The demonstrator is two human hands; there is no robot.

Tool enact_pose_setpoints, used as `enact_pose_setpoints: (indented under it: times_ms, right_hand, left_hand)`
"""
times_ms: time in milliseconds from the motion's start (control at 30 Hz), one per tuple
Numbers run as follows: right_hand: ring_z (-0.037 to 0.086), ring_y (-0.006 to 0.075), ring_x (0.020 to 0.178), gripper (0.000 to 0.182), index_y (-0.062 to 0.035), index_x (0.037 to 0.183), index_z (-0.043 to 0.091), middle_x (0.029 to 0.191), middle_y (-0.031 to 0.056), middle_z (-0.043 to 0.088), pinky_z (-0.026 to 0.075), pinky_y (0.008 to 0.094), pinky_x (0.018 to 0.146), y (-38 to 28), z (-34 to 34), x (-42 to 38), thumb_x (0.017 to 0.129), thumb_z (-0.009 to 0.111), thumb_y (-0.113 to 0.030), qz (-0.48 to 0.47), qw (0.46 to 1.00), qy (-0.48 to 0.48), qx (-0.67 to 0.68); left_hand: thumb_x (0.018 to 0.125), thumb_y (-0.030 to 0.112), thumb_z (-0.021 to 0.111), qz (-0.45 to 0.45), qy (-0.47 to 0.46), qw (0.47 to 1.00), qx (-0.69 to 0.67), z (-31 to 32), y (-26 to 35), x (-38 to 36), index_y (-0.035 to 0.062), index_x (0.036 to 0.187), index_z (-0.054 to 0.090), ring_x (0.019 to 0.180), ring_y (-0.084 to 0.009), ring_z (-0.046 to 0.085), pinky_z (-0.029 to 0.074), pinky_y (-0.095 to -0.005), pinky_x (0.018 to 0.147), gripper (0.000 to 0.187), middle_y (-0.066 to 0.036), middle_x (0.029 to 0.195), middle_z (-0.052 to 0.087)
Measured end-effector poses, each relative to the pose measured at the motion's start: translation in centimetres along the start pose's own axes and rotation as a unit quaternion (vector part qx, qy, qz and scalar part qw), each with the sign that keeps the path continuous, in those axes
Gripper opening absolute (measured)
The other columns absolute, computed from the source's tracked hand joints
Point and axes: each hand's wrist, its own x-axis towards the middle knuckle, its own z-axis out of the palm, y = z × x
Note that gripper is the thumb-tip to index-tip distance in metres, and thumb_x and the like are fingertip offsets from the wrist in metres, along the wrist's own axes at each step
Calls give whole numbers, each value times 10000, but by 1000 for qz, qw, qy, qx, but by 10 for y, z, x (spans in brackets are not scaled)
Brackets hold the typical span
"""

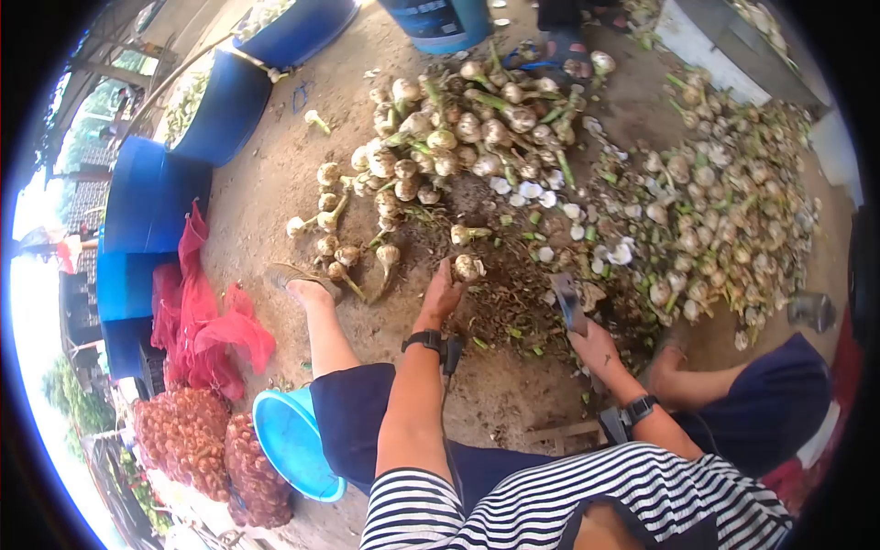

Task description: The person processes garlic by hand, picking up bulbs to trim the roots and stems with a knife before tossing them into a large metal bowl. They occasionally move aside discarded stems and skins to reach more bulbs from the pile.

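Observation:
My left hand [442,295] is closed on a garlic bulb [470,268], held at the fingertips low over the dirt floor. My right hand [594,348] grips a knife [569,304] with a broad metal blade, pointing forward and apart from the bulb. Just beyond the left hand lies another garlic bulb with its stem [469,235]. Ahead spreads a pile of soil-stained garlic with green stems [458,128]. Cut stem pieces, white scraps [530,190] and loose soil are scattered between the hands and the piles.
On the right is a large heap of garlic bulbs with short stems [724,192]. Blue tubs [151,197] line the left, beside red netting [211,321] and filled mesh sacks [183,440]. A light-blue bucket [295,449] sits by my left leg. A blue pail [440,23] stands ahead.

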Motion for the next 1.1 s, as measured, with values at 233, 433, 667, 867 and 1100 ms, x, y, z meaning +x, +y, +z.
enact_pose_setpoints:
  times_ms: [233, 433, 667, 867, 1100]
  right_hand:
    - [660, 359, 749, 261, -12, 1036, 619, 835, 190, 668, 505, 441, 654, -37, -17, -36, 879, 637, -220, -185, 972, 112, -96]
    - [645, 305, 680, 128, -67, 940, 612, 795, 109, 632, 534, 388, 601, -51, -27, -61, 831, 644, -126, -425, 863, 223, -156]
    - [638, 256, 669, 260, -90, 992, 629, 777, 58, 572, 526, 351, 596, -50, -30, -84, 749, 713, -123, -481, 816, 236, -217]
    - [645, 269, 688, 102, -92, 952, 605, 797, 103, 608, 529, 366, 587, -22, -43, -67, 856, 596, -125, -378, 859, 237, -250]
    - [638, 405, 773, 214, -31, 1045, 591, 873, 176, 664, 509, 497, 694, -6, -48, -53, 910, 554, -193, -222, 944, 205, -133]
  left_hand:
    - [880, 186, 603, -29, -46, 905, -421, 57, 108, -106, 44, 1349, 454, 1016, -185, 574, 468, -351, 860, 512, -56, 1166, 594]
    - [915, 317, 624, 7, -36, 914, -403, 68, 154, -165, 49, 1113, 570, 648, -113, 540, 427, -270, 562, 337, -7, 798, 581]
    - [921, 322, 636, 35, 4, 914, -405, 81, 180, -203, 67, 946, 603, 527, -48, 388, 276, -244, 464, 259, 61, 688, 486]
    - [829, 360, 722, 86, -38, 905, -415, 79, 202, -230, 20, 1120, 597, 659, -67, 512, 405, -224, 572, 464, 11, 844, 600]
    - [722, 86, 796, 143, -84, 940, -299, 40, 221, -236, 20, 1395, 436, 1176, -176, 558, 452, -321, 1012, 766, -73, 1272, 585]
